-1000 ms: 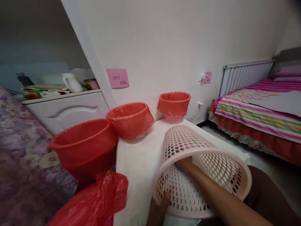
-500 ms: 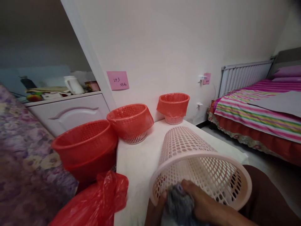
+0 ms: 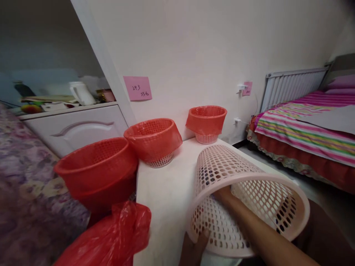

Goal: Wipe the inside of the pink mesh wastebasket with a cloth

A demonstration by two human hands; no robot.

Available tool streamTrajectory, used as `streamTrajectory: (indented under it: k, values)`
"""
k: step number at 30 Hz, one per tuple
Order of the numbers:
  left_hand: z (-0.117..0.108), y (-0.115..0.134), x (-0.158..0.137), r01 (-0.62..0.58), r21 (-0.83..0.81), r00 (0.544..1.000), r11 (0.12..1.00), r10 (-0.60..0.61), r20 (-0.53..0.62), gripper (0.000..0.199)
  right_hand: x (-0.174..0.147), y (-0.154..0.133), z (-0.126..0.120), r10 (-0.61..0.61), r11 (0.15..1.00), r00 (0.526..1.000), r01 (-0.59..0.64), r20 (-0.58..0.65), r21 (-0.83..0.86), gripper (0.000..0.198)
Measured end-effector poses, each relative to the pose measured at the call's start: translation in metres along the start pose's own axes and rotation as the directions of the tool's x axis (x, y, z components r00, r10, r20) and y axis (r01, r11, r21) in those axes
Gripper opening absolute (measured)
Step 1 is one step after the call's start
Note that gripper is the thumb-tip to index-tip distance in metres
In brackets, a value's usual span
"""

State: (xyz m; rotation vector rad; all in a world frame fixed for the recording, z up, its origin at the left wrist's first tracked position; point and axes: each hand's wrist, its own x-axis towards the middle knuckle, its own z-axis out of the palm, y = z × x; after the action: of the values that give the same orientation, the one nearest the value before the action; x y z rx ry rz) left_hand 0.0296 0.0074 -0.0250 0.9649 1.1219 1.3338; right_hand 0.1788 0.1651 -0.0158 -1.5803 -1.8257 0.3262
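Observation:
A pale pink perforated basket [image 3: 230,162] lies on its side on the white table [image 3: 163,192], its mouth towards me. My right hand [image 3: 223,194] is deep inside it, with the forearm passing through the mouth. Dark grey cloth [image 3: 204,180] shows through the holes at its fingertips, and the fingers themselves are mostly hidden. My left hand [image 3: 194,249] grips the basket's lower rim from below at the table's near edge.
Three baskets lined with red bags [image 3: 97,166] [image 3: 154,138] [image 3: 206,118] stand in a row along the table's left and far side. A loose red plastic bag [image 3: 111,236] lies near left. Floral fabric [image 3: 24,184] is at left, a striped bed [image 3: 305,129] at right.
Half a second ago my right hand was at the basket's mouth with a grey cloth bunched in it. It has pushed back deep inside. The basket has shifted slightly right.

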Motion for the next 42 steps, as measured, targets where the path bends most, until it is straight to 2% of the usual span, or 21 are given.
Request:
streamTrajectory:
  k: [4,8,11,15,17,19,21,24,25,26,30,33,35,39,42]
  values:
    - [-0.007,0.009,0.001,0.009,-0.023,1.0,1.0,-0.01,-0.024,0.078,0.002,0.0,-0.002,-0.008,1.0,1.0,0.009,0.022,-0.029,0.036]
    - [-0.008,0.005,-0.002,0.045,0.02,0.995,0.999,-0.043,-0.094,0.078,-0.008,-0.008,-0.009,0.0,0.999,0.996,0.005,0.09,-0.048,0.053]
    - [-0.009,-0.004,-0.002,0.021,0.051,0.992,0.998,-0.015,-0.125,0.08,-0.04,-0.016,-0.02,-0.051,0.997,0.98,0.061,0.19,-0.05,0.063]
    - [-0.009,-0.012,0.002,-0.066,0.006,0.994,0.998,0.066,-0.086,0.089,-0.11,-0.023,-0.045,-0.175,0.982,0.928,0.186,0.328,-0.004,0.073]
    - [-0.007,-0.01,0.004,-0.098,-0.006,0.993,0.995,0.097,-0.069,0.091,-0.136,-0.022,-0.058,-0.233,0.972,0.885,0.217,0.404,0.085,0.063]
    - [-0.007,-0.005,0.005,-0.104,-0.004,0.993,0.995,0.103,-0.055,0.094,-0.143,-0.019,-0.071,-0.283,0.957,0.859,0.225,0.428,0.181,0.049]
    - [-0.008,0.0,0.006,-0.111,0.001,0.993,0.994,0.111,-0.035,0.096,-0.129,-0.014,-0.079,-0.291,0.95,0.873,0.217,0.392,0.224,0.046]
    - [-0.011,0.004,0.006,-0.125,0.031,0.991,0.992,0.126,-0.042,0.099,-0.079,-0.012,-0.082,-0.194,0.976,0.957,0.165,0.216,0.145,0.055]
    - [-0.012,0.003,0.006,-0.11,0.045,0.992,0.993,0.112,-0.06,0.1,-0.061,-0.013,-0.079,-0.144,0.985,0.98,0.13,0.134,0.113,0.062]
    - [-0.013,0.001,0.006,-0.097,0.056,0.991,0.994,0.101,-0.083,0.101,-0.043,-0.015,-0.074,-0.103,0.991,0.99,0.095,0.092,0.096,0.059]
    - [-0.015,-0.008,0.007,-0.08,0.035,0.986,0.996,0.084,-0.142,0.093,0.0,-0.024,-0.039,-0.026,0.998,0.998,0.023,0.052,0.058,0.037]
    - [-0.015,-0.01,0.007,-0.059,0.012,0.991,0.998,0.06,-0.121,0.08,0.007,-0.023,-0.014,0.006,1.0,0.999,-0.007,0.052,0.03,0.033]
    - [-0.015,-0.009,0.007,-0.028,-0.011,0.995,1.0,0.027,-0.101,0.079,0.008,-0.019,-0.006,0.027,1.0,0.998,-0.027,0.052,0.01,0.033]
    - [-0.015,-0.008,0.005,0.001,-0.041,0.993,0.999,-0.006,-0.119,0.088,-0.004,-0.021,-0.007,0.051,0.998,0.992,-0.048,0.113,-0.027,0.038]
    - [-0.015,-0.008,0.004,0.021,-0.054,0.99,0.998,-0.028,-0.135,0.094,-0.036,-0.031,-0.017,0.004,1.0,0.978,0.002,0.21,-0.027,0.051]
